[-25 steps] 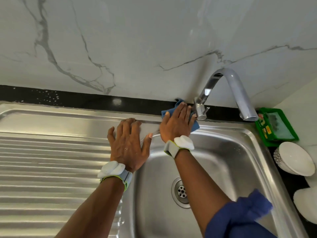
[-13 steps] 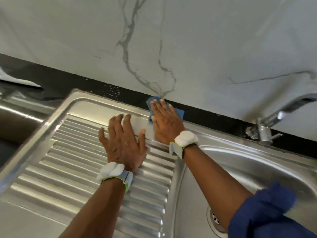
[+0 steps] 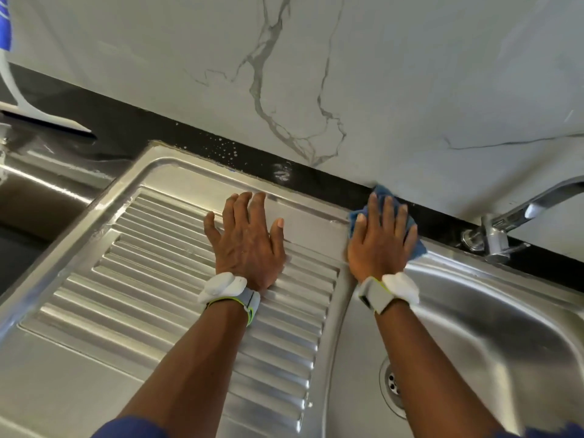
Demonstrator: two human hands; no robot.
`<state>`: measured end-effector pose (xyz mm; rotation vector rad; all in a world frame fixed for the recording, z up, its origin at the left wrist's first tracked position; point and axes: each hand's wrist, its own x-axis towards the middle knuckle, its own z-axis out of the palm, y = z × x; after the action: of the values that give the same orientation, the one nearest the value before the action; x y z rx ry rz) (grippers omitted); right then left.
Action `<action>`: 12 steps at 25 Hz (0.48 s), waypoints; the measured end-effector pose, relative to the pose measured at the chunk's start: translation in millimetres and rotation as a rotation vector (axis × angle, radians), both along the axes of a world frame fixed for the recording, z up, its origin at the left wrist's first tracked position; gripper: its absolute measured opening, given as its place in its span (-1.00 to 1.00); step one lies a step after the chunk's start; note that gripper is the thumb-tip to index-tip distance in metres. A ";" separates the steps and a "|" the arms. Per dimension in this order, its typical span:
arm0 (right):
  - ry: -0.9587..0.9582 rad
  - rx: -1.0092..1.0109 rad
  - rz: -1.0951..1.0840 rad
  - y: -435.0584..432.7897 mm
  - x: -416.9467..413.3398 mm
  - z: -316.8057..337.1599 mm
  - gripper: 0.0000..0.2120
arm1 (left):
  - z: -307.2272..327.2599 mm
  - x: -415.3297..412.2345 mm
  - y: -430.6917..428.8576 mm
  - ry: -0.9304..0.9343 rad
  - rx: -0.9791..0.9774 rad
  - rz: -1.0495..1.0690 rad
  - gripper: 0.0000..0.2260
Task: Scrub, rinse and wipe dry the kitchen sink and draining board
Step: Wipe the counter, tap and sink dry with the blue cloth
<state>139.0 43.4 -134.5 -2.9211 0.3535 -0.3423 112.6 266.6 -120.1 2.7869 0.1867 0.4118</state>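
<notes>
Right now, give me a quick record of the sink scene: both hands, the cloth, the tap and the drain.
left hand: flat, fingers spread, resting on the draining board
right hand: fingers straight, pressing the blue cloth
blue cloth: on the sink's back rim, against the black counter strip
tap: right of the cloth, spout runs out of frame
drain: uncovered, in the basin

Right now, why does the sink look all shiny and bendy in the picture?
In the head view, light glares off the ribs of the draining board and the sink; the wide lens bends straight edges; the tap looks a bit blurry, while the left hand, right hand and blue cloth look sharper.
</notes>
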 end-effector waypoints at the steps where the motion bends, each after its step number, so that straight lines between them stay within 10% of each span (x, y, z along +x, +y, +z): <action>1: 0.014 0.014 0.043 6.8 -14.3 -3.1 -0.48 | -0.4 -0.2 -0.7 -0.002 0.000 0.003 -0.49; 6: 0.123 0.034 0.785 23.0 -79.7 2.9 -0.51 | 1.6 0.5 0.6 -0.040 -0.081 0.040 -0.50; 12: 0.157 0.027 0.449 77.6 -46.5 4.1 -0.39 | 10.3 -30.6 23.3 -0.106 -0.228 0.138 -0.53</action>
<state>92.5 121.0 -130.4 -2.8949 -0.2769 -0.0415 82.0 289.8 -109.8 2.5299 0.3788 0.5343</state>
